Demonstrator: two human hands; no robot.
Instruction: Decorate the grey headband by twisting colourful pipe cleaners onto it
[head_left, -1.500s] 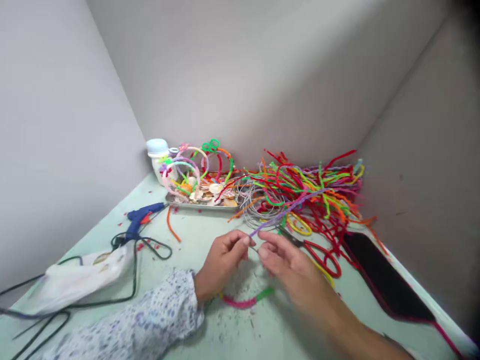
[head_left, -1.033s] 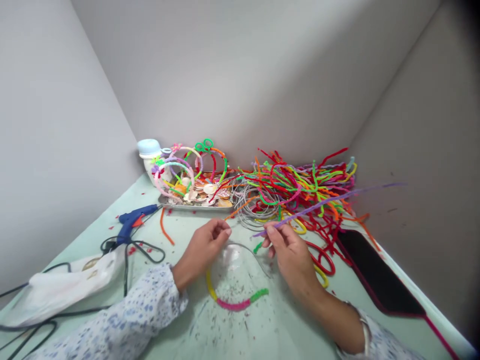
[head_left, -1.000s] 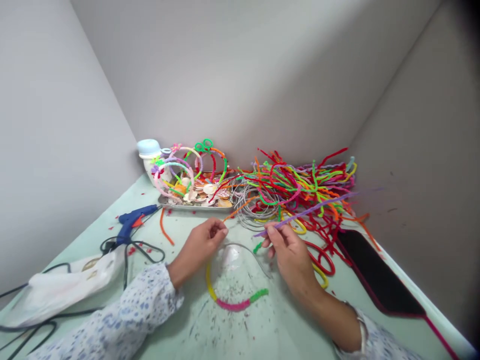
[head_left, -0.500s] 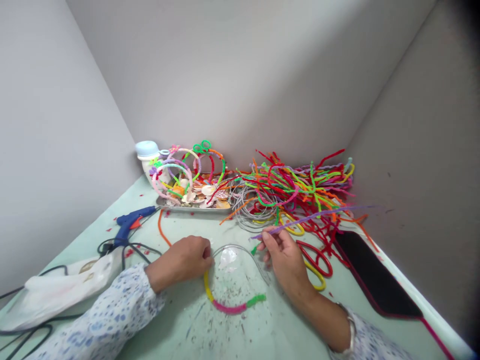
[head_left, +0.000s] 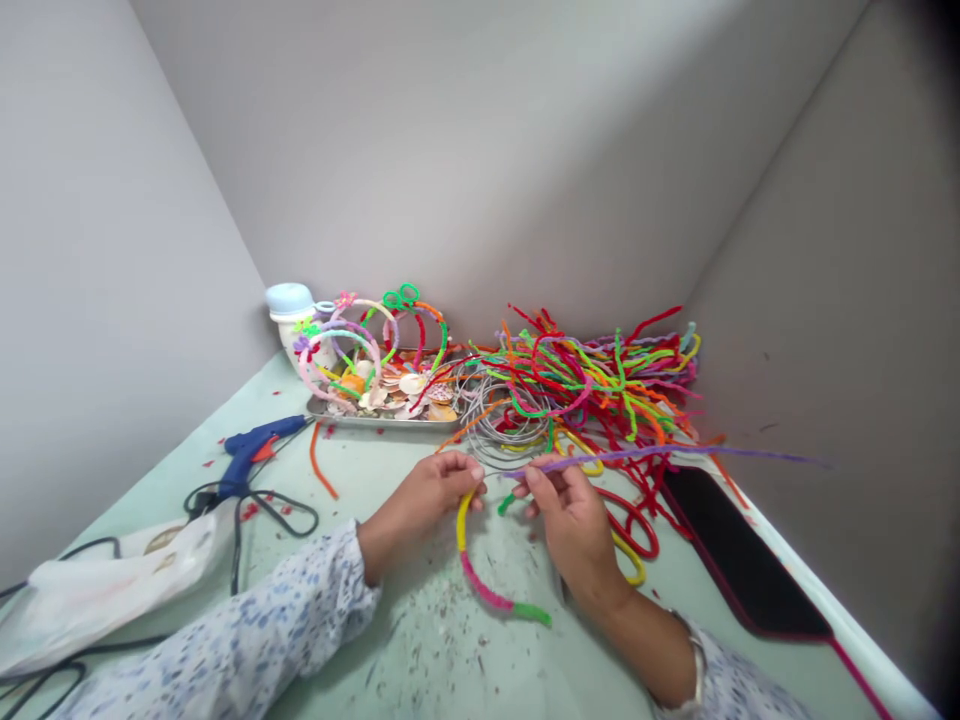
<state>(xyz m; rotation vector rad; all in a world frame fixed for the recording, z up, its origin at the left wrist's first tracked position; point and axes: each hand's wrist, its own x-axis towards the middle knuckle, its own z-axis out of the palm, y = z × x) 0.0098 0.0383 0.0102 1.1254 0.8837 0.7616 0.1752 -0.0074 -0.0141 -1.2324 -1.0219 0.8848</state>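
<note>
Headband [head_left: 480, 583], wrapped yellow, pink and green, runs down from the left hand [head_left: 442, 495], fingers closed on its yellow part. Right hand [head_left: 570, 525] just beside it, fingertips [head_left: 536, 478] pinching purple pipe cleaner [head_left: 637, 455]. Forearms angled inward. Red scissors [head_left: 634, 518] just right of right fingers.

pipe cleaners [head_left: 600, 385]: fuzzy chenille, rough | tray [head_left: 375, 421]: shiny metal (smooth rim) | glue gun [head_left: 251, 448]: glossy plastic

readable text: none | white bag [head_left: 112, 590]: small printed mark [head_left: 163, 541], illegible
</note>
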